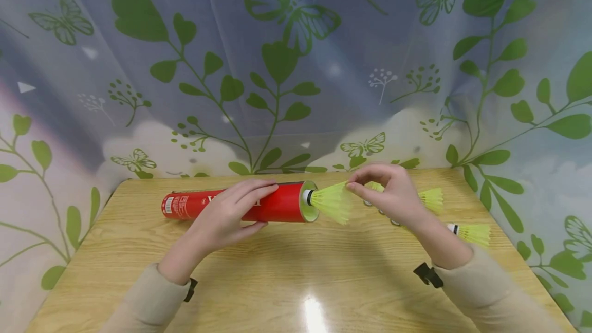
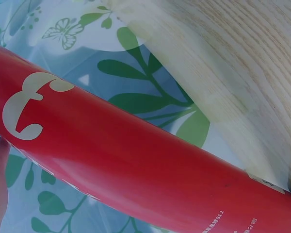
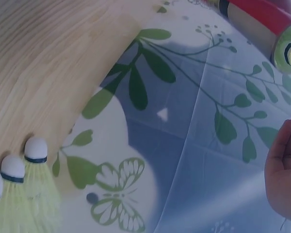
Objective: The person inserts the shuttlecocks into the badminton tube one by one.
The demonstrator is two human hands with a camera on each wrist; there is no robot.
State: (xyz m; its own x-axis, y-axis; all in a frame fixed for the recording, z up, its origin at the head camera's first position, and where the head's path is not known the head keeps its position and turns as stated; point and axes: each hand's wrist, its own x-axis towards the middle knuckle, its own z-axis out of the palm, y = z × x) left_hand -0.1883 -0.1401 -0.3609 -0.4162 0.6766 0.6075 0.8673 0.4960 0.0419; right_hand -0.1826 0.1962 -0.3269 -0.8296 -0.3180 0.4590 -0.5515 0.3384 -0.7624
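A: What is in the head view?

B: The left hand [image 1: 228, 214] lies over a red shuttlecock tube [image 1: 283, 208]. Its fingers are on top and its thumb is on the near side. The tube is round, so I think that hold stops it from rolling.

A: And the right hand [image 1: 393, 197]?

B: Its thumb and finger pinch the edge of a yellow shuttlecock [image 1: 334, 203]. They have the wide, skirt end, maybe so the white cork end is free to point at the tube's open mouth.

A: So where is that shuttlecock?

B: Between the hands, just left of the pinching fingertips. The cork is right at the mouth, but I can't tell how far in. Some other shuttlecocks [image 1: 432, 200] lie on the wooden table [image 1: 259, 276], near the right arm.

A: Now the left wrist view?

B: Mostly the red side of the tube. Bits of the left hand show at the edge, above and below, so it looks snugly held.

A: And the right wrist view?

B: Three of the others sit side by side, perhaps to be easy to reach. The tube's mouth and the cork are in the top corner, above the right hand. I can't see the pinch there.
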